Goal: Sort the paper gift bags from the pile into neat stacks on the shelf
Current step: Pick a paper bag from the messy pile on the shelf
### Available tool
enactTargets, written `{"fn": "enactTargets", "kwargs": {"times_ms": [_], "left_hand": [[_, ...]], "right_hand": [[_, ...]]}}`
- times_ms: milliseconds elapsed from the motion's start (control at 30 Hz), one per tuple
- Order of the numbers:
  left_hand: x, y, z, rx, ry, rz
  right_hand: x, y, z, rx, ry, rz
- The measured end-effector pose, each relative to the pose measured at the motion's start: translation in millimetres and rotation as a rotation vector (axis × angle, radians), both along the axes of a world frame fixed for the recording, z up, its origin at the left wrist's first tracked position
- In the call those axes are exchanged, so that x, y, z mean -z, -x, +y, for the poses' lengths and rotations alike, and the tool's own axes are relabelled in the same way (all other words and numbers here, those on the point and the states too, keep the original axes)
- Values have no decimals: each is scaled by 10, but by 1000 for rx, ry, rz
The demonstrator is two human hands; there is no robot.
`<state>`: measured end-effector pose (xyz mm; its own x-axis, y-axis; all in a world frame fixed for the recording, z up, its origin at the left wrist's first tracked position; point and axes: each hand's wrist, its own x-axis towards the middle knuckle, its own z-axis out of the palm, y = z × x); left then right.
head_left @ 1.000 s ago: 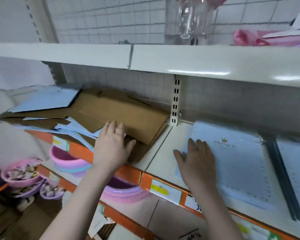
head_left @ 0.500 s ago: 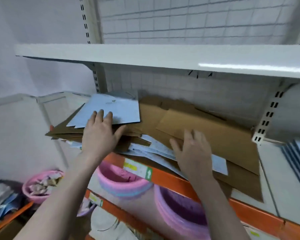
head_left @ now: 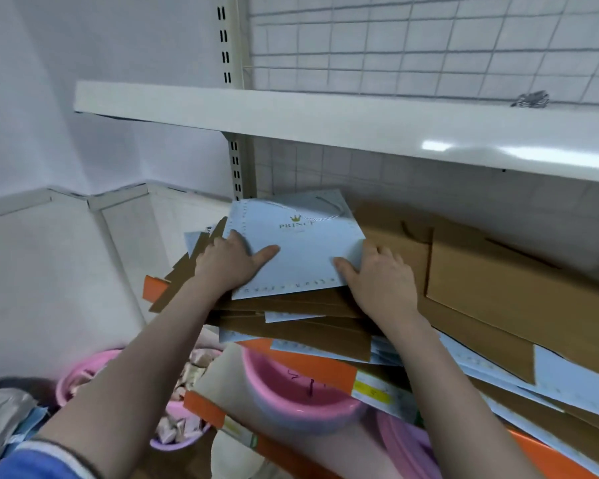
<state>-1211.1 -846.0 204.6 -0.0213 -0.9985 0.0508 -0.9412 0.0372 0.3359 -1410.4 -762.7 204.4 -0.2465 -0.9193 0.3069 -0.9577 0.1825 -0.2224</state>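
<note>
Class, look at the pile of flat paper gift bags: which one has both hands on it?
The pale blue paper gift bag with the gold crown print on top; left hand and right hand grip its lower corners. The brown bags lie beneath.

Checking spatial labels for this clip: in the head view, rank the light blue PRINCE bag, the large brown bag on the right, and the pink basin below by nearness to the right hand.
1. Light blue PRINCE bag: gripped by the right hand at its right edge.
2. Large brown bag: just right of the hand.
3. Pink basin: on the lower shelf, down-left.
</note>
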Motion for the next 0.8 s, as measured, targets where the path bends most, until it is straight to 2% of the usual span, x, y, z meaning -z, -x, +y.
{"fn": "enactTargets", "kwargs": {"times_ms": [133, 267, 400, 533, 600, 800], "left_hand": [[15, 15, -131, -7, 41, 10], [6, 102, -209, -35, 98, 37], [-33, 128, -226, -75, 149, 213], [-81, 123, -113, -6, 246, 452], [-124, 133, -31, 29, 277, 512], [-149, 317, 333, 57, 302, 466]], "right_hand": [[-32, -72, -131, 19, -28, 1], [-76, -66, -201, 14, -50, -132], [-138, -15, -209, 38, -67, -297], [-128, 55, -117, 67, 3, -403], [-119, 95, -31, 83, 48, -417], [-122, 215, 443, 170, 109, -405]]}}
